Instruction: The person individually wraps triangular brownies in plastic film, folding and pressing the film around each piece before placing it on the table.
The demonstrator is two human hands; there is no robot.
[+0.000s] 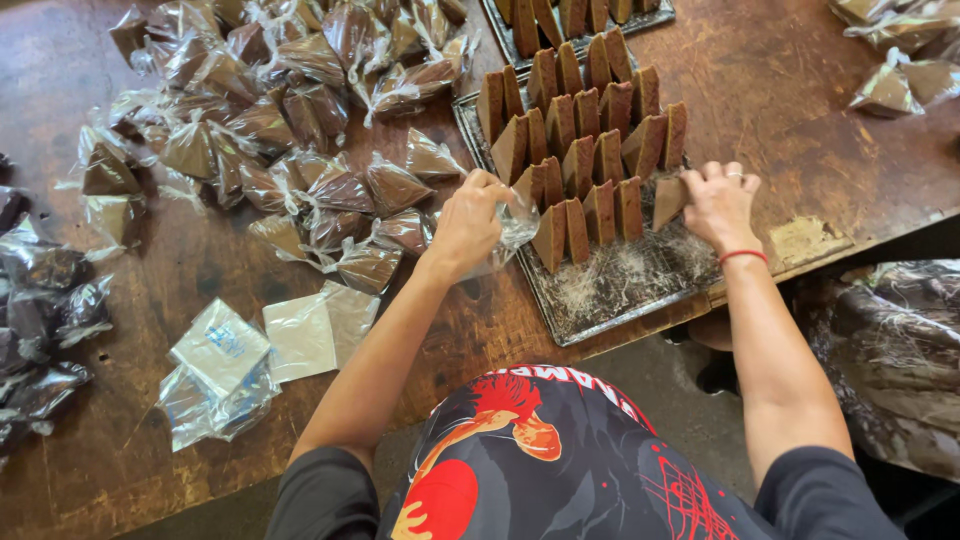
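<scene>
My left hand (468,222) grips a clear plastic bag (514,228) at the near left edge of a metal baking tray (610,290). My right hand (718,203) is closed on a brown triangular cake slice (668,200) at the right end of the tray's front row. Several more brown slices (585,130) stand upright in rows on the tray. A red band circles my right wrist.
A heap of bagged slices (290,110) covers the wooden table's left side. Empty flat bags (300,335) lie near the front edge, with a bag packet (218,370) beside them. A second tray (575,18) sits at the back. More bagged slices (900,60) lie far right.
</scene>
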